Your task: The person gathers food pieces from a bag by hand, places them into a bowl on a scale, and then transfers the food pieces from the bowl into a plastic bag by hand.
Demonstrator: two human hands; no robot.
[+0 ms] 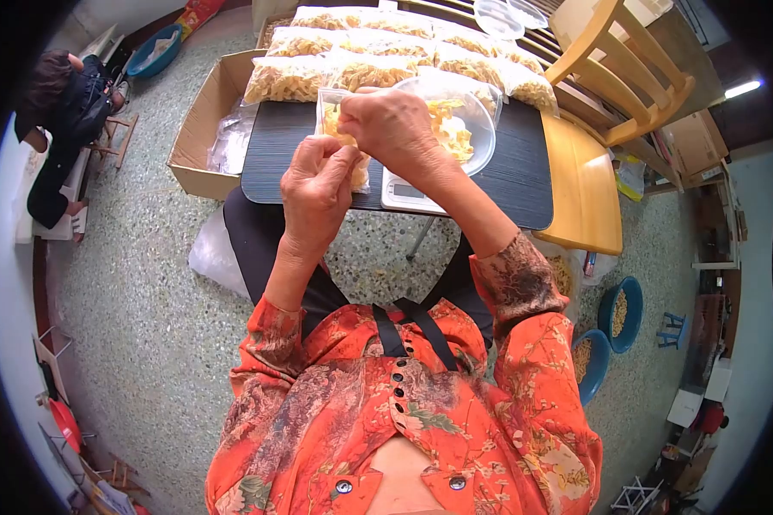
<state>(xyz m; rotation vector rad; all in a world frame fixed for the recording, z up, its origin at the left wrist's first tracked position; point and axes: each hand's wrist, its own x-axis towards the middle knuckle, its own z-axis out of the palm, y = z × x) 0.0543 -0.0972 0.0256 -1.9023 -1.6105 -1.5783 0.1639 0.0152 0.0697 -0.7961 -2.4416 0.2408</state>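
Observation:
A clear plastic bag [360, 174] with yellowish dried pieces inside stands over the left part of the dark table [515, 176]. My left hand [316, 182] is closed, its fingers pinching the bag's near side edge. Higher up, my right hand [390, 124] is closed on the bag's upper part, with the fingertips curled in and partly hidden. Just right of it, a clear plastic bowl [487, 142] holds more of the pale yellow pieces. A white scale [401, 196] sits at the table's front edge, partly covered by my right forearm.
Filled bags [288, 79] are piled in rows along the back. An open cardboard box [199, 116] with plastic bags stands left. Right are a wooden chair [627, 129] and blue basins [631, 322] of pieces on the floor. Another person [69, 120] sits far left.

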